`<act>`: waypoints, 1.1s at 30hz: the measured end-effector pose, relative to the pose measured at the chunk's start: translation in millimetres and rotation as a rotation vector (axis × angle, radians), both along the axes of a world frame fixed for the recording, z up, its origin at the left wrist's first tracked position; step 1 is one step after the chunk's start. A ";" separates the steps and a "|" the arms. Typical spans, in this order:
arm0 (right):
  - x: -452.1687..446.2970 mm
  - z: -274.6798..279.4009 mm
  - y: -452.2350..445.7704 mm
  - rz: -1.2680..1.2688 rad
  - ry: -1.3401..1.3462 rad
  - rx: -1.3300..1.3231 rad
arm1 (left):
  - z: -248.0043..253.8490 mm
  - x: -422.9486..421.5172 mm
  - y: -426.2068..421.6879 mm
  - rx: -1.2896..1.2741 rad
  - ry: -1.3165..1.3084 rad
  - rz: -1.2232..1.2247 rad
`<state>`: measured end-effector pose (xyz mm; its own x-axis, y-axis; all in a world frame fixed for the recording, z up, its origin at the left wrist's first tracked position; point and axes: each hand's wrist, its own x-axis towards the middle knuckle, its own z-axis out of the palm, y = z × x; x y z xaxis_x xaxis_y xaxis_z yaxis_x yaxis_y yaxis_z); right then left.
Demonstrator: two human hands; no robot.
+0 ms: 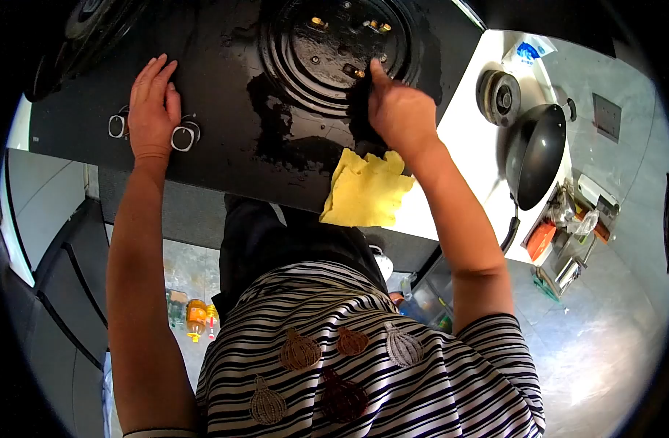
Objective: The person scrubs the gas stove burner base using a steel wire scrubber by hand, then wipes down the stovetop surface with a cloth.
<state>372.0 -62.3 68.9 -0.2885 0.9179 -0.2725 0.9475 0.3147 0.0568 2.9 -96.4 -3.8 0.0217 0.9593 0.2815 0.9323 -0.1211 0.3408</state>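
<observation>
My left hand [153, 106] lies on the black cooktop [210, 109] between two round knobs, fingers stretched out and holding nothing. Over the right side of the round burner recess [305, 91], my right hand [404, 113] points its index finger at a small screw-like spot, the other fingers curled in with nothing visible in them. Water spots and wet patches cover the surface around the recess. A yellow cloth [367, 191] drapes over the front edge, just below my right hand, and neither hand grips it.
To the right, a white counter [455, 164] holds a round dark burner part [499, 98], a black wok [540, 157] and a blue-and-white packet [528, 51]. A dark object [79, 51] stands at the upper left. Bottles [196, 318] are on the floor.
</observation>
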 end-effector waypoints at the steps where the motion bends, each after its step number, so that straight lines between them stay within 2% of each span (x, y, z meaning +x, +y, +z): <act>1: -1.9 -3.2 -2.5 -0.006 0.014 -0.011 | 1.3 0.4 0.2 -0.012 -0.006 0.011; 7: -2.1 -14.0 30.1 0.032 0.000 0.141 | 3.7 2.3 0.5 -0.005 -0.024 0.008; 9: 0.9 -14.1 41.9 0.181 0.170 0.201 | 2.4 0.0 2.2 0.000 -0.008 0.013; 11: 0.5 -12.0 34.1 0.167 0.183 0.152 | 2.0 0.5 -3.3 -0.020 -0.001 0.018; 14: 18.9 -10.4 32.1 0.357 0.173 0.089 | 0.0 -1.1 2.2 0.000 0.011 0.023; 15: 23.0 -6.7 35.0 0.366 0.054 0.030 | 1.7 1.5 2.4 0.032 0.005 0.027; 20: 12.1 -9.0 53.5 0.339 -0.073 0.104 | -1.9 -0.1 1.5 0.022 0.008 0.017; 24: 21.1 -9.0 41.9 0.432 0.026 0.055 | -0.6 -2.2 1.2 0.012 -0.022 0.010; 28: 22.8 -0.5 42.2 0.368 -0.047 -0.052 | -0.7 -0.5 0.6 0.019 -0.029 0.012; 30: 11.7 -10.3 52.0 0.157 -0.121 0.033 | -2.0 -0.9 1.7 0.026 -0.032 0.006; 33: 7.4 -15.0 50.7 0.207 -0.062 0.065 | -1.3 -3.0 2.2 0.028 -0.023 0.005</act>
